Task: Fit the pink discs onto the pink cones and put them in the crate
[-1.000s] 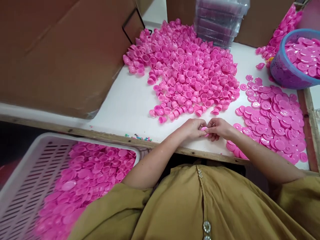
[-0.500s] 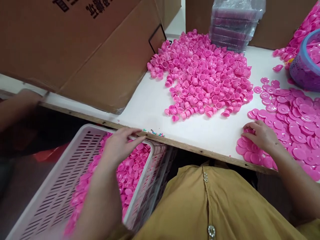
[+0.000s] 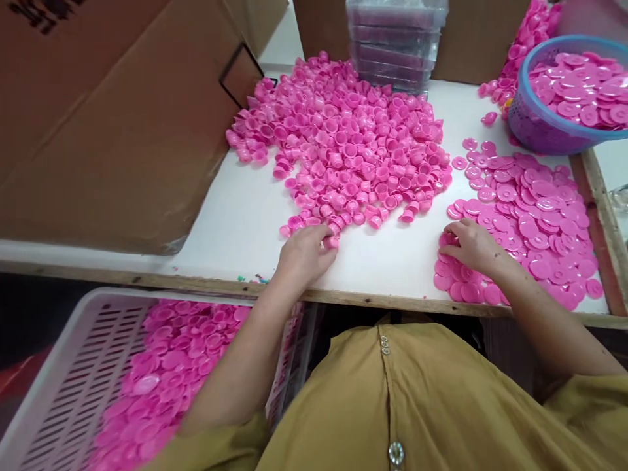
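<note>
My left hand (image 3: 305,256) is closed at the near edge of a heap of small pink toy cups (image 3: 363,144), with a pink toy cup (image 3: 332,242) between thumb and fingers. To the right, my right hand (image 3: 473,248) rests low over a spread of flat round pink toy saucers (image 3: 540,229). Its thumb and forefinger are bent and apart, touching the near left saucers, and nothing is visibly gripped.
A white slotted basket (image 3: 73,366) of pink pieces stands below the table edge (image 3: 363,299) at left. A large cardboard box (image 3: 122,163) covers the table's left. Clear plastic boxes (image 3: 395,49) are stacked behind the cups; a blue basket (image 3: 534,118) of saucers stands back right.
My left hand has moved from above the white basket to the cup heap and closed on a cup. My right hand stays at the saucers. The view has shifted right.
</note>
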`<state>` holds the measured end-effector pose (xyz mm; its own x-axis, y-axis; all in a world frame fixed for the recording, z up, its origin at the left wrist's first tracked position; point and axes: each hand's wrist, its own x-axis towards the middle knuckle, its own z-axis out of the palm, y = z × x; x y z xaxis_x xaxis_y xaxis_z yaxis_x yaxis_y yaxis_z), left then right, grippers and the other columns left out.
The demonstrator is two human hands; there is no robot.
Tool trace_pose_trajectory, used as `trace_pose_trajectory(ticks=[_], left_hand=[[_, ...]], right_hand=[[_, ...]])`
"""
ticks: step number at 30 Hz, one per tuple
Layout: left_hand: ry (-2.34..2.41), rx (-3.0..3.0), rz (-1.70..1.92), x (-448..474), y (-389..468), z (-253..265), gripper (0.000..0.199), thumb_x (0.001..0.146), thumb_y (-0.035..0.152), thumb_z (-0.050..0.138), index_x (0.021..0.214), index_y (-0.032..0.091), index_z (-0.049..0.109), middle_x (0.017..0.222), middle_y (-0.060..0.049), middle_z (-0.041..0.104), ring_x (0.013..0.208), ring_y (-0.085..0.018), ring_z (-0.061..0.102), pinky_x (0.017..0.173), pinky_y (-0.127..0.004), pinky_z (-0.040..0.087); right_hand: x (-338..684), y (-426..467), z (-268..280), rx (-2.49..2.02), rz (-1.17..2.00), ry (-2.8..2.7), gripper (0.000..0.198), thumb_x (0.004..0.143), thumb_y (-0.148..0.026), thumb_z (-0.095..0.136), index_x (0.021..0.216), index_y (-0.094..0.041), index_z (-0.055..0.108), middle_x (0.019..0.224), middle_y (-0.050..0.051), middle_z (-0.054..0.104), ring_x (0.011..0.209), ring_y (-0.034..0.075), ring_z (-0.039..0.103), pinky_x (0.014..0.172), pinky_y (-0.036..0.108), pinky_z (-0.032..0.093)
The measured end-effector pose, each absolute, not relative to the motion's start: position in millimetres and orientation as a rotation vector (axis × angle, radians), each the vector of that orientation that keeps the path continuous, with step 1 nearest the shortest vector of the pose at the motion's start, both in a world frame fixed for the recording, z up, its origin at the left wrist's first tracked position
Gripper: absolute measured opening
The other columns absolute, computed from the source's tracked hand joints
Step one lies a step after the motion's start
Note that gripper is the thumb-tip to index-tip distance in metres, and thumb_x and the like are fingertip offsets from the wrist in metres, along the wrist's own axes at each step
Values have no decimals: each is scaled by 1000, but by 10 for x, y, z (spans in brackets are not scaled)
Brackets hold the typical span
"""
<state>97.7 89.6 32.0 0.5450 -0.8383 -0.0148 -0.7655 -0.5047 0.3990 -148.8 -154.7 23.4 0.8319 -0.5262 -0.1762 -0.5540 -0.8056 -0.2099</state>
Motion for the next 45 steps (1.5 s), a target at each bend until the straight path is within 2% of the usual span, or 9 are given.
trace_pose_trajectory(ticks=[3,9,15,18,25,30,35,42,45], left_hand=[[-1192,2168,-598,708,860,288,22,78,32,58,95,18,64,82,-2,66,74,-17,59,70,-28,46],[-1448,2080,-525,368,515,18,20,75,29,68,93,19,70,99,-7,63,98,-23,55,90,-36,44],[-1498,2056,-534,398,450,-70,22,78,33,68,96,21,70,90,-5,61,90,-22,54,84,-34,43],[-1502,2044,-525,402,456,-90,19,81,34,66,93,19,69,88,-5,61,88,-21,54,81,-33,43],[-1466,2059,-557,426,455,-84,21,79,37,69,86,17,68,85,-6,64,86,-22,56,79,-33,43],[-1439,1924,-874,541,445,105,30,69,38,74,92,18,70,85,-3,67,82,-19,60,71,-28,42],[-1356,1954,-1018,637,320,161,25,72,42,68,76,18,64,64,3,59,60,-13,52,55,-23,33],[-1395,1959,-1069,559,210,151,24,70,40,67,83,20,68,65,4,59,62,-13,53,55,-22,33],[-1376,1986,-1022,573,392,241,27,75,41,61,89,21,71,70,2,63,66,-14,56,59,-24,38]], right_hand=[[-1467,-1563,231,-2791,156,822,29,78,-34,72,95,-12,66,98,14,62,80,23,61,68,31,46],[-1402,-1505,385,-2829,121,844,14,86,-20,54,81,-15,65,85,14,67,76,24,63,65,32,45],[-1146,-1112,391,-1623,-12,798,20,81,-35,69,80,-18,58,64,3,65,59,16,66,55,27,54],[-964,-888,244,-1319,39,815,26,77,-31,76,76,-17,54,57,1,63,53,14,66,49,23,54],[-799,-782,199,-1423,197,914,19,87,-15,64,76,-17,50,51,0,64,41,13,62,33,17,45],[-768,-801,266,-1434,271,931,22,87,-15,67,74,-18,48,48,0,63,39,13,61,33,17,45],[-726,-867,217,-1429,323,911,27,84,-22,72,72,-18,48,47,0,63,36,13,59,31,18,44],[-723,-871,190,-1467,326,849,28,83,-28,73,72,-18,49,50,-1,62,39,13,59,34,19,45],[-829,-1062,288,-1726,223,870,16,88,-27,66,80,-17,56,61,1,65,47,13,62,43,21,48]])
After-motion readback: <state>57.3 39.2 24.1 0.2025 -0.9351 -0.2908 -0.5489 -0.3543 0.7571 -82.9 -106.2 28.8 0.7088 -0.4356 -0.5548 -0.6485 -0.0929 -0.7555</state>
